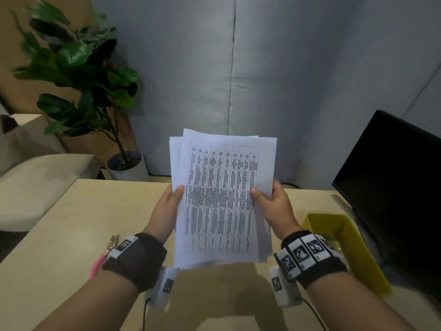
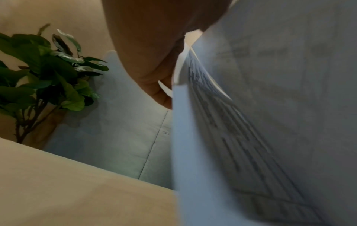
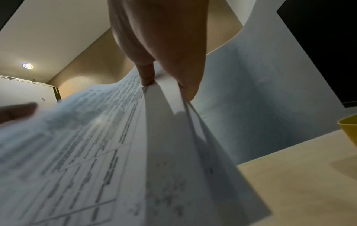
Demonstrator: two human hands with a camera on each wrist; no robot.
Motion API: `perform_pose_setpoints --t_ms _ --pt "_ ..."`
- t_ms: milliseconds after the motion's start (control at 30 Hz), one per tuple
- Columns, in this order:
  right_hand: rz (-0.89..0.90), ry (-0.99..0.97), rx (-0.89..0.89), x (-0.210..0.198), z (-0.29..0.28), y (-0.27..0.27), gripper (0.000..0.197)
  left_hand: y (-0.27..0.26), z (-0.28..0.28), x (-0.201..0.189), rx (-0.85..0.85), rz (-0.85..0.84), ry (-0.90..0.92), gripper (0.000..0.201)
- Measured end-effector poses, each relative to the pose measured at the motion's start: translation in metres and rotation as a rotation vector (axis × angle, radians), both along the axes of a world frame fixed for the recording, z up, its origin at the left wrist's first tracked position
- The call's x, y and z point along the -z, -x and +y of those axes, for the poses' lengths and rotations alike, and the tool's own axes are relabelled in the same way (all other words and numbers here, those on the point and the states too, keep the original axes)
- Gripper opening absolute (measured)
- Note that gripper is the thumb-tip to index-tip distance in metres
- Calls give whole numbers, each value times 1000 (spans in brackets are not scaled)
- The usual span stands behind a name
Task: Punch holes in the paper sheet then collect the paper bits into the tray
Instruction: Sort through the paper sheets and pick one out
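Observation:
I hold a loose stack of printed paper sheets (image 1: pixel 222 199) upright above the table, a table of text on the front page. My left hand (image 1: pixel 170 201) grips its left edge, thumb on the front. My right hand (image 1: pixel 274 201) pinches the right edge between thumb and fingers; the right wrist view shows the sheets (image 3: pixel 115 145) fanned apart under that thumb. In the left wrist view the sheets (image 2: pixel 222 137) run edge-on past my palm. A yellow tray (image 1: pixel 346 237) lies on the table to the right. A hole punch with pink handles (image 1: pixel 105 254) lies at the left, partly hidden by my left wrist.
The light wooden table (image 1: pixel 71 235) spreads below my arms. A black monitor (image 1: pixel 393 177) stands at the right behind the tray. A potted plant (image 1: pixel 95 91) stands beyond the table's far left corner, with a grey curtain (image 1: pixel 286 68) behind and a beige seat (image 1: pixel 35 182) at left.

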State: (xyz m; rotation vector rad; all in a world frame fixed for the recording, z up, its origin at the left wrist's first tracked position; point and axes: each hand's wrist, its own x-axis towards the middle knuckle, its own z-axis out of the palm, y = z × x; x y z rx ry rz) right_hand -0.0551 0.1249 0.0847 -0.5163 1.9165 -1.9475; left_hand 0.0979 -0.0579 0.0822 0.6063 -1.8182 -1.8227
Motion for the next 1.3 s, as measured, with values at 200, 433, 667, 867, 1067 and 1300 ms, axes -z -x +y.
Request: perform_pose_setpoints --t_ms 200,433,667,867,1067,1300 --pt "28 -9 47 2 -3 2 51 4 1 8 -55 -10 74 29" --pt "82 -89 72 14 -13 -6 21 15 11 15 -86 6 57 21" --pt "118 -162 32 38 -14 -27 16 18 13 40 -172 -78 72 22" --pt "70 -194 51 68 -7 -39 19 12 23 62 -224 -153 81 19" --pt "14 -240 33 90 1 -48 26 8 34 82 -228 -163 73 19" --pt "54 -286 45 101 -1 -41 24 12 33 90 -162 -176 83 20"
